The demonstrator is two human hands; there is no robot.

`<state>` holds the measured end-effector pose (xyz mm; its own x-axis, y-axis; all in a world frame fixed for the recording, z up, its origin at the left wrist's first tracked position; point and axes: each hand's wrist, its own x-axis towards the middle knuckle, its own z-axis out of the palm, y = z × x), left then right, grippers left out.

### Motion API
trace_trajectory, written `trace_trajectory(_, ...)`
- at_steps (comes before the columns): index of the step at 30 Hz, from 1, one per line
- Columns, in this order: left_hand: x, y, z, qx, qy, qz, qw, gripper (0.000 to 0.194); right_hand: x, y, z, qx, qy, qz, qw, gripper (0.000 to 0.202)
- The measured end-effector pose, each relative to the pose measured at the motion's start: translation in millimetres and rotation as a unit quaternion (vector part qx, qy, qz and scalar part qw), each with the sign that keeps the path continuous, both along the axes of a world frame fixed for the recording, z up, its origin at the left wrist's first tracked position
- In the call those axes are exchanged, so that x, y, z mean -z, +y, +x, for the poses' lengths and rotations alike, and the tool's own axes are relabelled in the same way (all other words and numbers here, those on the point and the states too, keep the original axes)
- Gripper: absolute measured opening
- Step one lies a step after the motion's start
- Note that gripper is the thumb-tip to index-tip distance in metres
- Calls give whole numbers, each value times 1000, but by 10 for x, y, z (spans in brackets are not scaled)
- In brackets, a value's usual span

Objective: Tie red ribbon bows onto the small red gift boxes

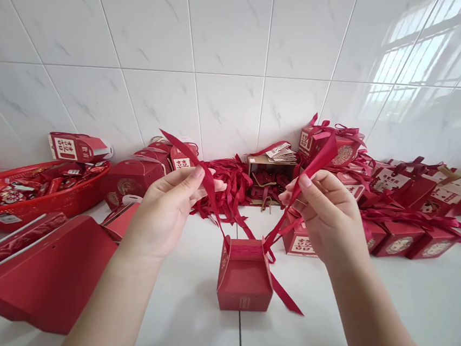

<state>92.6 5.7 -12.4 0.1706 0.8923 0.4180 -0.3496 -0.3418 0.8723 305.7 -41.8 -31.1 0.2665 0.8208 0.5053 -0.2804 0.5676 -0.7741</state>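
A small red gift box stands upright on the white tiled surface, with dark red ribbon running through its top. My left hand is raised above and left of the box, pinching one length of ribbon between thumb and fingers. On the other side, my right hand pinches another length at a similar height. Both lengths slant down from my fingers to the box top and spread apart in a V. A loose ribbon end lies on the surface at the box's right.
At the left are a red basket of wrapped sweets and a large red carton. Loose ribbons and an open box with tags lie by the tiled wall. Several ribboned boxes fill the right.
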Motion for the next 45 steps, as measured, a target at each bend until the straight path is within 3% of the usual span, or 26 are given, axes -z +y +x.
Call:
trace_trajectory(5,-25,-71,40,26,5,3,1000,11,15,13,-45,-15,0,-13,1000,10)
trace_trajectory(10,4,-215,185,38,183,22,982,15,42,-23,-166,10,-99,-45,994,8)
trace_trajectory(15,38,-274,264,31,238,36,970,13,38,-94,-227,-144,-203,-6,968,24)
trace_trajectory(17,31,-258,249,45,257,35,965,12,38,-92,-219,-152,-208,20,966,20)
trace_trajectory(21,20,-177,198,106,215,-25,970,16,53,-30,-153,-98,-263,62,958,14)
trace_trajectory(27,20,-77,167,173,99,-130,971,15,129,71,-33,66,-455,200,865,24)
trace_trajectory(30,23,-93,170,182,104,-114,971,23,158,89,-29,105,-463,213,854,26)
trace_trajectory(32,35,-131,175,155,136,-68,976,33,165,92,-34,110,-456,206,859,25)
trace_trajectory(35,63,-215,182,35,232,52,971,49,167,87,-33,113,-439,188,871,26)
trace_trajectory(39,93,-289,175,-107,330,248,905,55,199,51,-26,116,-376,144,908,25)
trace_trajectory(45,199,-195,118,-155,362,354,848,53,346,-44,-30,95,-311,67,943,20)
